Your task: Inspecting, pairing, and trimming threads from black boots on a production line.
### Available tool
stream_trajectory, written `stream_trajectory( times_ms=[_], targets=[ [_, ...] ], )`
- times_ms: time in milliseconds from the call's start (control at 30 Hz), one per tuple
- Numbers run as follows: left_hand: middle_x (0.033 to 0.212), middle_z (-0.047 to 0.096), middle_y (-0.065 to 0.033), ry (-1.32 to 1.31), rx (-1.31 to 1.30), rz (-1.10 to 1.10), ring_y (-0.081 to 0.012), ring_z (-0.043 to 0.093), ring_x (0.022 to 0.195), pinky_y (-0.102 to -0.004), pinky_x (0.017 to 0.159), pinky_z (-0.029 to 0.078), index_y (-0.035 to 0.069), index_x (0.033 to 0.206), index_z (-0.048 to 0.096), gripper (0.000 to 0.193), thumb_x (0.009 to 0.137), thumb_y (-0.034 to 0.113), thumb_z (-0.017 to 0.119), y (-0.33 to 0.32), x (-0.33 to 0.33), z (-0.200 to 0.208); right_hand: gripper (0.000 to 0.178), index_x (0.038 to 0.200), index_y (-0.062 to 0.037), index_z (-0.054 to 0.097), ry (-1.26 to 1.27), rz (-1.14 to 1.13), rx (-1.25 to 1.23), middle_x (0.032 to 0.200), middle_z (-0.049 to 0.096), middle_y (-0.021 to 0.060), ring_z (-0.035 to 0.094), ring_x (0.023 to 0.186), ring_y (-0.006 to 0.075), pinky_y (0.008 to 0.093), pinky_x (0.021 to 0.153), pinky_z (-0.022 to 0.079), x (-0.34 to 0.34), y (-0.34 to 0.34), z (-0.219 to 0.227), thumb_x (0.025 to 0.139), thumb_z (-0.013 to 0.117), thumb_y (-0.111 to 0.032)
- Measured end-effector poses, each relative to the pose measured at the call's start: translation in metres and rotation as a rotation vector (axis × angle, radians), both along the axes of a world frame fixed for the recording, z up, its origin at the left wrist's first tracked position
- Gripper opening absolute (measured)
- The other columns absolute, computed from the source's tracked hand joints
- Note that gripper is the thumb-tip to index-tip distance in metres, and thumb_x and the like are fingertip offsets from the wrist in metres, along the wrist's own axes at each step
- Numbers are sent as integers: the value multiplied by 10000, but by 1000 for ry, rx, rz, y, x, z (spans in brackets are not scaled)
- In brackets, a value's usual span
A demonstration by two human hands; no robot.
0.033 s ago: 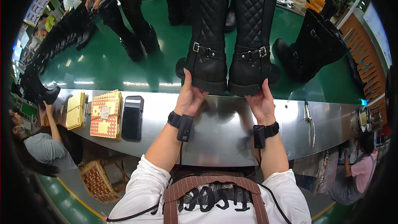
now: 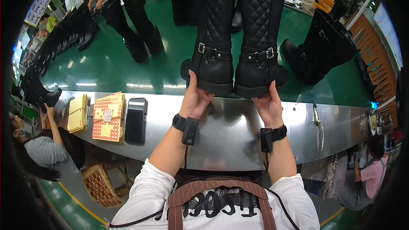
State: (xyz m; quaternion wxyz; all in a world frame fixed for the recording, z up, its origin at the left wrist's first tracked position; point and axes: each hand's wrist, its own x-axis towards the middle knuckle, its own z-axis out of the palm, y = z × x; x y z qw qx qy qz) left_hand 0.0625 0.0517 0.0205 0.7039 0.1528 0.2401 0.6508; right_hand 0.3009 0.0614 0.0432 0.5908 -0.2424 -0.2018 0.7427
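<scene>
Side by side in front of me stand two tall black boots with quilted shafts and buckled straps, their heels toward me. My left hand grips the left boot at the heel, thumb up its side and fingers under the sole. At the right boot, my right hand holds the heel the same way. Both boot tops run past the upper edge of the view. The fingertips beneath the soles are partly hidden.
More black boots stand on the green belt, one pair to the right. Along the steel edge lie bundled sticker cards, a phone and snips. A co-worker reaches in at left; a basket sits below.
</scene>
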Motion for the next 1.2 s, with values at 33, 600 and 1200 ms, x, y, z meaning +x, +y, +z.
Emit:
stream_trajectory(
  times_ms=[33,600,1200],
  targets=[
    [1371,563,-48,2,-8,-6,-208,561,1227,-370,991,489,121,1416,429,722,902,609,564,-1,0,0,402,1274,-79,551,2,2,1,1202,639,88,630,1082,227,397,902,534,0,0,-1,1001,566,-373],
    [1428,519,-52,-49,82,-34,-212,504,1299,-403,1071,413,131,1446,402,676,949,574,515,-2,-1,-4,436,1337,-78,515,26,37,60,1310,586,96,565,1208,251,444,1018,476,4,1,-9,1013,540,-368],
    [1448,508,-88,-315,272,-413,-237,508,1307,-404,1116,398,117,1478,405,789,920,673,461,-19,15,12,750,1523,-58,262,-269,212,405,1486,430,136,431,1363,263,434,1146,333,17,5,-29,954,628,-383]
  ],
)
